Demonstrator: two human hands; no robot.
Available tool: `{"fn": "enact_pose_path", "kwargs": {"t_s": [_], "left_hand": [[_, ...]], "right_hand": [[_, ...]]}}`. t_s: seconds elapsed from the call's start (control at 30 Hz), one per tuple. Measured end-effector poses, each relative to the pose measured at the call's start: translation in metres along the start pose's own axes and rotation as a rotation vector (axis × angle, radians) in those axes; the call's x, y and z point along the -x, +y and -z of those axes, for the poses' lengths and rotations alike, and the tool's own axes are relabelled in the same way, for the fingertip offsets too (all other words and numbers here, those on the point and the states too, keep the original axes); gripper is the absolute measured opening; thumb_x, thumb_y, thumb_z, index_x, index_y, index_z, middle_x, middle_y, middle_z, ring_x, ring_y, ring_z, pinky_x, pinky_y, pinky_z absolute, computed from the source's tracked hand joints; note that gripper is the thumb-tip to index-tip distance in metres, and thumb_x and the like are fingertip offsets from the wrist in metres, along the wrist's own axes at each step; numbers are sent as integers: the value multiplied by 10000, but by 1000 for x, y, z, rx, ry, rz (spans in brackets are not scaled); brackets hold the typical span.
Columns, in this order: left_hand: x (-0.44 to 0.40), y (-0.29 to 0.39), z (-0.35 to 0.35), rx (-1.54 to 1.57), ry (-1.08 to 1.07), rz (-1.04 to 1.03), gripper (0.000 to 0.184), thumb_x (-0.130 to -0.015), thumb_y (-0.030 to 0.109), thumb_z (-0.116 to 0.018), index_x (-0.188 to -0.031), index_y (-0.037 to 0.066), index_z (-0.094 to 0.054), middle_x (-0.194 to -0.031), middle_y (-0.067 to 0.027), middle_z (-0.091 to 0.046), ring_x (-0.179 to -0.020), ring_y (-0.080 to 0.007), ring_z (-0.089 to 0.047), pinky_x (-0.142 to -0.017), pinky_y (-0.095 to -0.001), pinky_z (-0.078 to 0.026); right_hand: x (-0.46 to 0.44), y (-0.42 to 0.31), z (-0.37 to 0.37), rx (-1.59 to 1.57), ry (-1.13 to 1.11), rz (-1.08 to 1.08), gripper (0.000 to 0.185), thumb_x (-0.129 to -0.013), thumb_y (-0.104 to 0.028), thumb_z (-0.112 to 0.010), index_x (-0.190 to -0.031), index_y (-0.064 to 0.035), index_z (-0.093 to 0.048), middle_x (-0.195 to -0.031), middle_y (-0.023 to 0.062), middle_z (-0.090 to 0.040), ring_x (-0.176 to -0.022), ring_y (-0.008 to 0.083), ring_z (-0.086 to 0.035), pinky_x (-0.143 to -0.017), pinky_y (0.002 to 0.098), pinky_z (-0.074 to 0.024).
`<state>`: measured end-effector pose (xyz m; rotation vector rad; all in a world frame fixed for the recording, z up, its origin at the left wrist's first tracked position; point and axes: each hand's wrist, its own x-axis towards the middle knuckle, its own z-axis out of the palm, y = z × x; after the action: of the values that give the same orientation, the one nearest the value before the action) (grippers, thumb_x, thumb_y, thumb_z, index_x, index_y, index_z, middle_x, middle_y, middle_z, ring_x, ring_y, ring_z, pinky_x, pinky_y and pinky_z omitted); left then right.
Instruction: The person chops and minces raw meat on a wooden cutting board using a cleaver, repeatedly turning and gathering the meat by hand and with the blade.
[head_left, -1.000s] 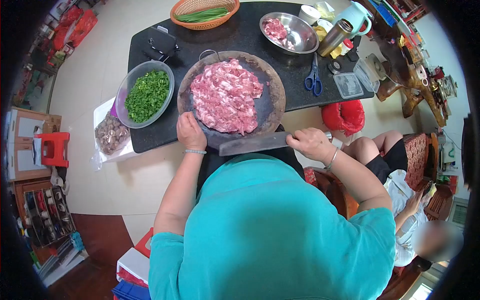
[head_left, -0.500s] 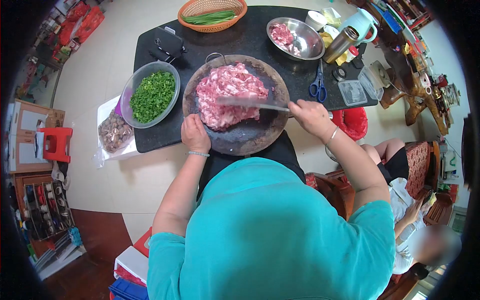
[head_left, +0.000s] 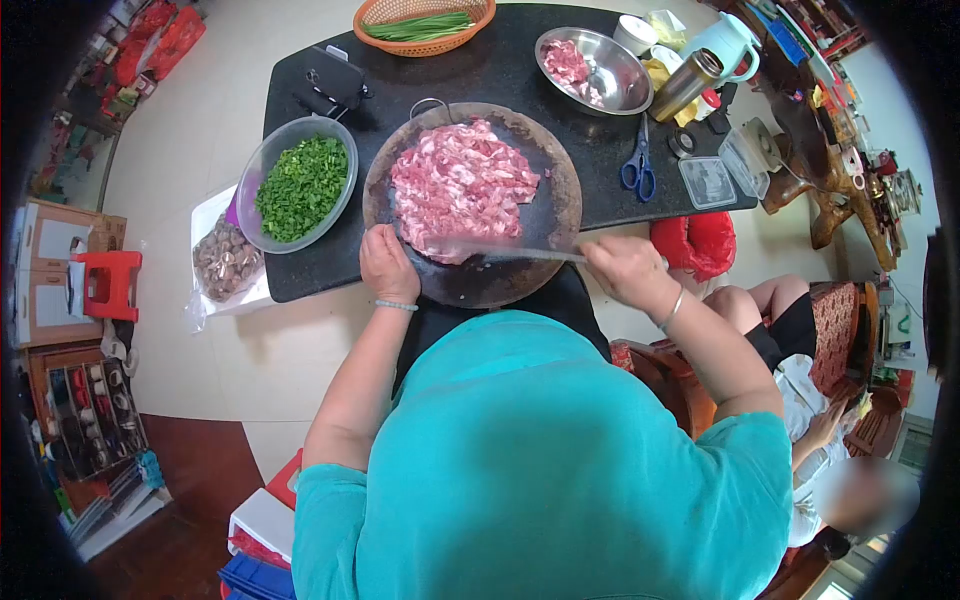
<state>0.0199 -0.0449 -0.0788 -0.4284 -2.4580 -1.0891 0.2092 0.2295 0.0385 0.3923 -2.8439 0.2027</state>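
A mound of chopped pink meat [head_left: 462, 180] covers the middle of a round chopping board [head_left: 555, 180]. My right hand [head_left: 625, 268] is closed round the handle of a knife [head_left: 510, 249], whose motion-blurred blade lies across the near edge of the meat. At the board's lower left rim, my left hand [head_left: 388, 265] grips the edge beside the meat. To the left, a clear bowl [head_left: 350, 180] holds chopped green herbs [head_left: 302, 188].
On the dark table [head_left: 400, 85] stand an orange basket [head_left: 425, 42] of green stalks, a steel bowl [head_left: 622, 75] with meat, a flask [head_left: 685, 87] and blue-handled scissors [head_left: 638, 175]. A black pouch [head_left: 335, 82] lies behind the herbs. Another person [head_left: 800, 400] sits at right.
The knife and my right hand have come nearer to me, from the middle of the meat to its near edge. My left hand stays at the rim. The meat looks flatter.
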Motion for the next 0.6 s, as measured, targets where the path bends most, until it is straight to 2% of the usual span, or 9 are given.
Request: {"fn": "enact_pose_path", "kwargs": {"t_s": [0.1,0.23,0.3,0.5,0.6], "left_hand": [[0,-2,-1,23,16,12,209,-958,202,-442,-903,29,-546,-860,-142,-571,-819,-333,-557,-717,-415,-430],[0,-1,-1,38,36,2,189,-952,191,-447,-893,35,-538,-852,-139,-563,-811,-339,-552,-709,-427,-427],[1,-2,0,29,29,2,201,-957,199,-445,-910,29,-542,-864,-145,-573,-819,-332,-560,-717,-416,-433],[1,-5,-2,-6,28,-1,189,-950,203,-459,-901,43,-546,-850,-135,-578,-813,-327,-563,-711,-415,-437],[1,-4,-3,-20,44,-14,170,-939,200,-479,-873,60,-549,-819,-123,-572,-797,-326,-558,-695,-423,-434]], "right_hand": [[20,-12,-1,92,-42,83,193,-752,-141,-594,-933,-128,-529,-634,44,-449,-520,204,-535,-460,335,-445],[26,-16,-11,136,-74,87,201,-755,-143,-605,-943,-112,-542,-635,45,-446,-543,203,-541,-478,342,-436],[19,-19,-16,188,-73,70,206,-744,-137,-565,-947,-136,-528,-676,44,-479,-568,190,-567,-494,320,-469],[-8,-13,-17,202,-52,-1,203,-772,-143,-551,-972,-135,-514,-720,52,-517,-620,211,-606,-524,336,-493],[-21,-5,-14,147,-47,-98,121,-803,-148,-552,-910,-121,-502,-688,73,-516,-611,255,-606,-528,366,-497]]}}
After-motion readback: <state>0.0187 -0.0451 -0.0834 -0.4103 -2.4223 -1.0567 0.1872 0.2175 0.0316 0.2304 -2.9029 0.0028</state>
